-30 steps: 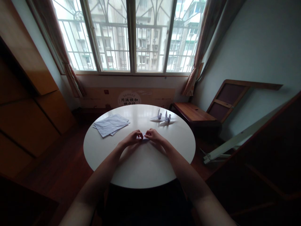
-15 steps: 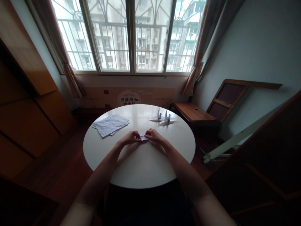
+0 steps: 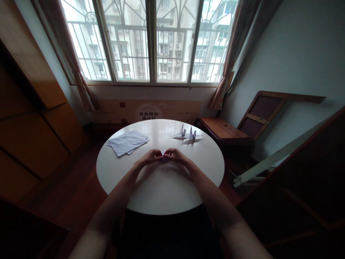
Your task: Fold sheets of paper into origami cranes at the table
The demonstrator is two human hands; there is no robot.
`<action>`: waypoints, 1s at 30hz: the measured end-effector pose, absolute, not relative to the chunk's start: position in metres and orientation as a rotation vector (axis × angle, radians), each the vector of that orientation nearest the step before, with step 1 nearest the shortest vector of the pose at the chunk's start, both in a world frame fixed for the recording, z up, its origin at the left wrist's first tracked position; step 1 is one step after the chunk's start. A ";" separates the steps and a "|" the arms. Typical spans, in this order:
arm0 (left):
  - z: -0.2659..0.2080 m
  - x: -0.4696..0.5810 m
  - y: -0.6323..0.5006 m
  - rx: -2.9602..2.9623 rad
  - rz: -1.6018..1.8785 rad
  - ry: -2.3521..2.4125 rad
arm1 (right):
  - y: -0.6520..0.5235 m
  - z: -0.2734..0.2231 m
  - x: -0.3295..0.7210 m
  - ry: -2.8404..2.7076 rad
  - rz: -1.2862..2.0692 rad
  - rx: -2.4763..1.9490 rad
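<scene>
Near the middle of the round white table, a small folded piece of paper (image 3: 164, 158) is pinched between my two hands and is mostly hidden by the fingers. My left hand (image 3: 152, 156) is closed on its left side. From the right, my right hand (image 3: 174, 155) grips it with bent fingers, the fingertips of both hands nearly touching. Beyond my right hand stand two folded paper cranes, one crane (image 3: 183, 133) just left of the other crane (image 3: 193, 135). A stack of creased paper sheets (image 3: 128, 142) lies past my left hand.
The white table (image 3: 164, 194) reaches close to my body. A wooden bench (image 3: 223, 128) stands behind it to the right, with a tilted wooden frame (image 3: 262, 111) beside it. Cabinets (image 3: 58, 126) line the left, and a printed cardboard panel (image 3: 175, 108) leans under the window.
My hands have drawn together over the folded paper, so less of it shows between them. The cranes and the stack of sheets stay where they were on the table.
</scene>
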State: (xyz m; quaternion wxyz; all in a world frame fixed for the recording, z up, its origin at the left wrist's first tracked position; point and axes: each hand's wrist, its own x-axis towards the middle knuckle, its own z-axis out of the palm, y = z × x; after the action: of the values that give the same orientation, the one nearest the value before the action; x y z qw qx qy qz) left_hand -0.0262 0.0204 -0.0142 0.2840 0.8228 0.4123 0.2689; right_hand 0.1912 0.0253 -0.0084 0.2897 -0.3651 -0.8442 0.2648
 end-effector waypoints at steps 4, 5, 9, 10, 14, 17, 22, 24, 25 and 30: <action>-0.021 -0.026 0.025 2.236 0.783 1.135 | 0.029 -0.012 0.189 -2.225 0.797 -1.034; -0.021 -0.026 0.025 2.249 0.776 1.136 | 0.031 -0.013 0.189 -2.227 0.774 -1.055; -0.022 -0.025 0.025 2.279 0.744 1.155 | 0.035 -0.014 0.186 -2.292 0.623 -1.089; -0.021 -0.025 0.025 2.282 0.744 1.163 | 0.035 -0.014 0.186 -2.302 0.609 -1.092; -0.019 -0.025 0.023 2.272 0.746 1.179 | 0.033 -0.013 0.187 -2.314 0.613 -1.090; -0.019 -0.026 0.022 2.262 0.742 1.159 | 0.030 -0.010 0.189 -2.326 0.673 -1.031; -0.021 -0.027 0.024 2.271 0.768 1.174 | 0.030 -0.011 0.191 -2.295 0.746 -1.015; -0.022 -0.026 0.026 2.273 0.770 1.203 | 0.032 -0.012 0.190 -2.292 0.741 -1.027; -0.023 -0.026 0.027 2.272 0.773 1.213 | 0.033 -0.013 0.189 -2.293 0.732 -1.033; -0.024 -0.023 0.025 2.245 0.804 1.234 | 0.032 -0.015 0.185 -2.230 0.741 -1.103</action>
State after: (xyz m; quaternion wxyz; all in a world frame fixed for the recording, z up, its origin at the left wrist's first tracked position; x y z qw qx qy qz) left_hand -0.0232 0.0254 -0.0244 0.2263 0.8144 0.4478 0.2916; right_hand 0.1850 0.0320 -0.0154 0.2694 -0.4093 -0.8273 0.2748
